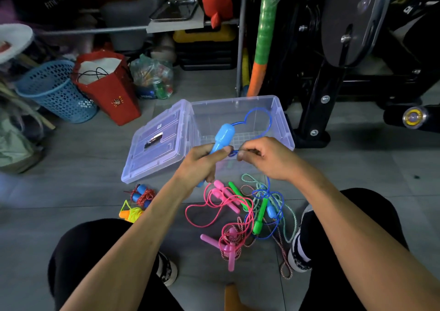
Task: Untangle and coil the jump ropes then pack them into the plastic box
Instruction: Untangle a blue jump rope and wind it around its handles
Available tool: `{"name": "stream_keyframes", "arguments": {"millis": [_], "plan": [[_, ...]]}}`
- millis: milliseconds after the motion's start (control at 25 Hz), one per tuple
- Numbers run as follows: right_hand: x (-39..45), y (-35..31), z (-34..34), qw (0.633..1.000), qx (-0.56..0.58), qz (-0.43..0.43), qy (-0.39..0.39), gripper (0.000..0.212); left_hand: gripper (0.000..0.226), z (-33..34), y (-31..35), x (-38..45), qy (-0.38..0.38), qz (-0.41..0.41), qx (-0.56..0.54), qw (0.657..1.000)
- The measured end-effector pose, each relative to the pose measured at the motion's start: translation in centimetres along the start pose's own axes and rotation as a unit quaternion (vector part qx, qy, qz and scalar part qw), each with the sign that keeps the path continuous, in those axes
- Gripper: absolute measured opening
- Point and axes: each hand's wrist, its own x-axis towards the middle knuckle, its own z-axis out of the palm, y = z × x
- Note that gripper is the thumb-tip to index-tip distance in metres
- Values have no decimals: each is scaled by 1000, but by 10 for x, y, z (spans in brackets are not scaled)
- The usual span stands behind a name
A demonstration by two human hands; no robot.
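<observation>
Looking down from your head, you had the blue handle (pixel 222 138) gripped in your left hand (pixel 202 161), fingers curled round its shaft, its fat end tilted up and away over the near edge of the plastic box (pixel 281 117). Your right hand (pixel 266 158) pinched the blue cord (pixel 259 114) just beside that handle, and a loop of it arched over the open box. The box sat on the floor with its lid (pixel 157 144) lying to its left.

I judged the main risk lay below: the cord ran down from your right hand into the tangled pile (pixel 252 213) of pink, green and braided ropes near your feet. Pulling hard could have cinched a knot or dragged the whole pile along. Letting the pinch slip might have sprung the loop loose.

Both forearms reached forward from your knees, wrists nearly meeting above the pile. Two bundled ropes (pixel 139 203) lay to the left.
</observation>
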Motion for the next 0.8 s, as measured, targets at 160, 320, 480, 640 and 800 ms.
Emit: {"name": "stream_keyframes", "arguments": {"millis": [160,320,480,640,800], "plan": [[1,-6,3,998,66,16,1,24,18,1,7,-5,0,28,-74,997],[2,6,-9,997,41,60,22,26,17,-28,9,11,167,2,-300,939],[-1,4,-13,997,37,-5,73,22,4,-39,1,12,156,-68,-71,983],[3,-5,-1,998,0,-58,36,28,11,-10,10,-1,96,27,10,995],[4,-11,5,997,13,-52,50,28,23,1,17,-9,-8,52,37,998]]}}
